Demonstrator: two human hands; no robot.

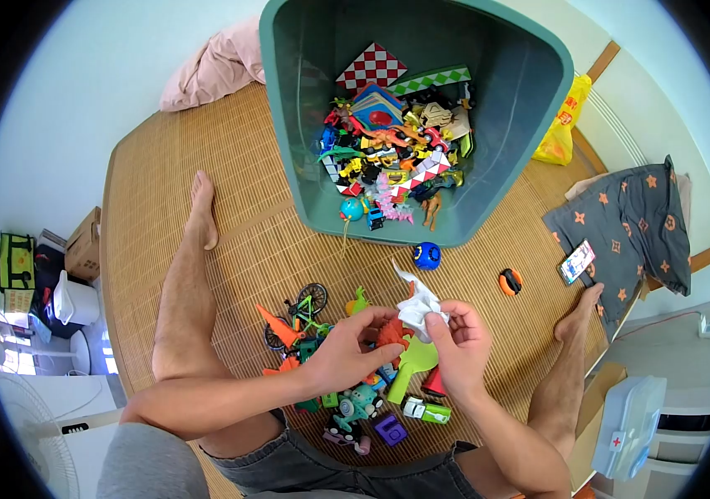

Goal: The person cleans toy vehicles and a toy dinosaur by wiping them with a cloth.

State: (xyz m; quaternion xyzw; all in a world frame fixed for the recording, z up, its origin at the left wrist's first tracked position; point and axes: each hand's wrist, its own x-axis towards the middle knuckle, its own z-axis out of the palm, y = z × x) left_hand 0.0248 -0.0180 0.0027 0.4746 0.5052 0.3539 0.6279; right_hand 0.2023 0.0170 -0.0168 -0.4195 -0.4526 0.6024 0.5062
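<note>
Tan matting [151, 191] spreads beneath both hands, and a green bin [509, 125] of toys stands beyond them. The left hand [359, 349] and right hand [461, 343] nearly meet, both gripping. A toy bicycle [312, 301] lies beyond the left; a lime paddle [415, 362] lies under the gap between them. White cloth [421, 314], pinched by the right, tapers binward beside an orange-red toy [391, 333] in the left's fingers, its long axis hidden. A blue ball [426, 256] obstructs, between cloth and bin.

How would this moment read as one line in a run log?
left hand: holding red toy; right hand: pinching white item; green bin: toys inside; bamboo mat: blue round toy near bin
</note>
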